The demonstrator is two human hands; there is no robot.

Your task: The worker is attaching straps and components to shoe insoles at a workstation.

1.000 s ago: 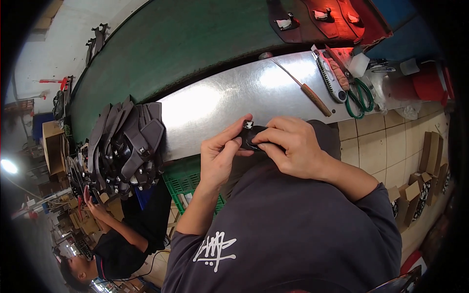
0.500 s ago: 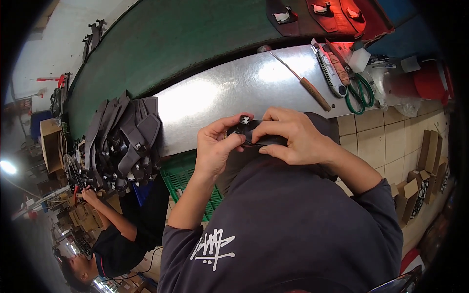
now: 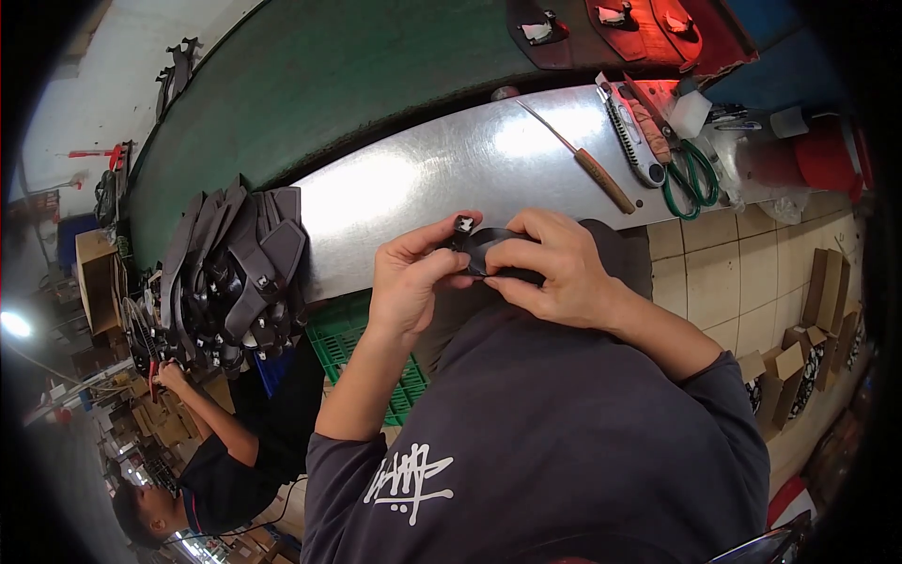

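Both my hands hold a black strap with a small metal buckle (image 3: 475, 242) just above the near edge of a shiny metal worktop (image 3: 423, 179). My left hand (image 3: 413, 277) pinches the buckle end with thumb and fingers. My right hand (image 3: 554, 268) wraps over the strap's other part, hiding most of it. A heap of dark straps (image 3: 235, 268) lies on the worktop to the left.
A wooden-handled awl (image 3: 587, 164), a utility knife (image 3: 631, 132) and green-handled scissors (image 3: 691, 179) lie at the worktop's right end. A dark green belt (image 3: 357, 75) runs behind. A green crate (image 3: 366, 348) sits below. Another person (image 3: 202, 470) works at lower left. Cardboard boxes (image 3: 799, 357) stand on the tiled floor.
My hands with the strap have shifted slightly right and my fingers have regripped it. The view has tilted a little; the heap and tools stay put.
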